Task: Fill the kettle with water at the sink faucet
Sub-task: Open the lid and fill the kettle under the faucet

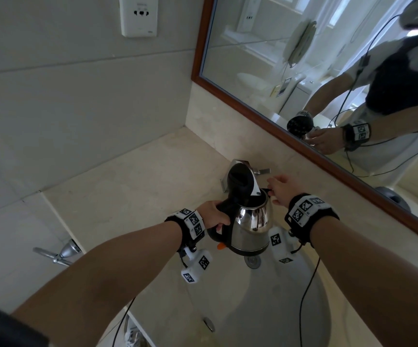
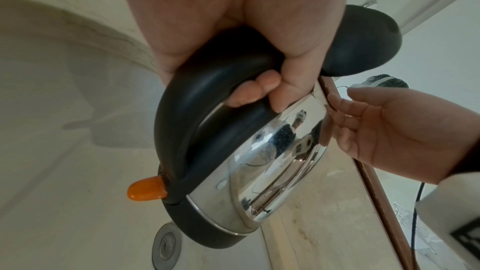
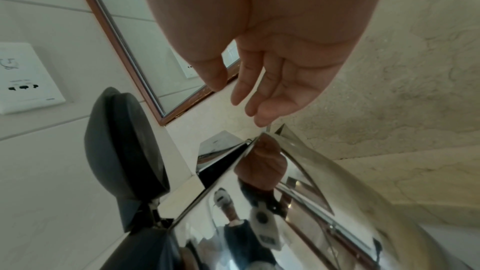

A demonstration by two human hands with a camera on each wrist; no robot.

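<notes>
The left hand (image 1: 213, 213) grasps the kettle (image 1: 249, 221) by its black handle (image 2: 197, 93), fingers (image 2: 262, 84) clenched round the grip. The kettle hangs over the sink (image 1: 273, 301), just above the drain (image 1: 252, 261), and its lid (image 1: 239, 182) stands raised, leaving the mouth uncovered. An orange switch (image 2: 146, 190) sticks out at the foot of the handle, below the left fingers. The right hand (image 1: 284, 189) is released, its fingers (image 3: 262, 93) straight and loose, holding nothing; the fingertips lie at the kettle's spout and rim, though whether they touch the metal is not clear. The faucet (image 1: 249, 167) sits just beyond the lid, ahead of the right fingers, on the pale stone table (image 1: 132, 186). No water shows at it. A framed mirror (image 1: 303, 58) runs along the wall to the right of the right fingers, and a wall socket (image 1: 139, 15) is mounted far above the left ones.
</notes>
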